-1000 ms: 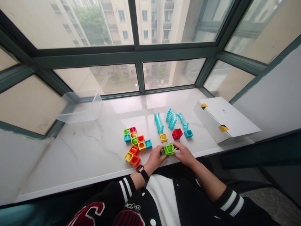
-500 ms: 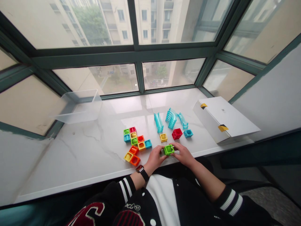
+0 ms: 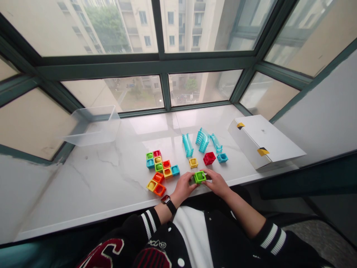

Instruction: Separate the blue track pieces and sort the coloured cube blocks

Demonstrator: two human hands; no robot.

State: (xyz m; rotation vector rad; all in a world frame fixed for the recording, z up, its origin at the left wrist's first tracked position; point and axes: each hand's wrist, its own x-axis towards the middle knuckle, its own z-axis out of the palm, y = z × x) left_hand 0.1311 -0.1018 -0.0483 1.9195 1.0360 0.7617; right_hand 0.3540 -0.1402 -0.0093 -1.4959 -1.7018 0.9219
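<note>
Near the front edge of the white marbled counter, a green toy block [image 3: 200,177] with a round hollow on top is held between both hands. My left hand [image 3: 184,186] grips its left side, a watch on that wrist. From the right, my right hand [image 3: 217,183] pinches the same block with thumb and fingers. Just beyond it lie a yellow block [image 3: 193,162], a red block [image 3: 209,158] and a blue block [image 3: 222,158]. Left of my hands, several coloured blocks [image 3: 158,167] sit together in a stepped cluster.
Behind the loose blocks lie clear blue track pieces: a straight one [image 3: 187,145], a curved one [image 3: 202,140] and a narrow one [image 3: 216,143]. A transparent plastic bin [image 3: 95,139] stands at the far left. A white box [image 3: 267,139] with yellow-black tabs is at right, windows behind.
The view has shifted very slightly. Both hands keep the green block in nearly the same spot, and the other blocks and track pieces have not moved.
</note>
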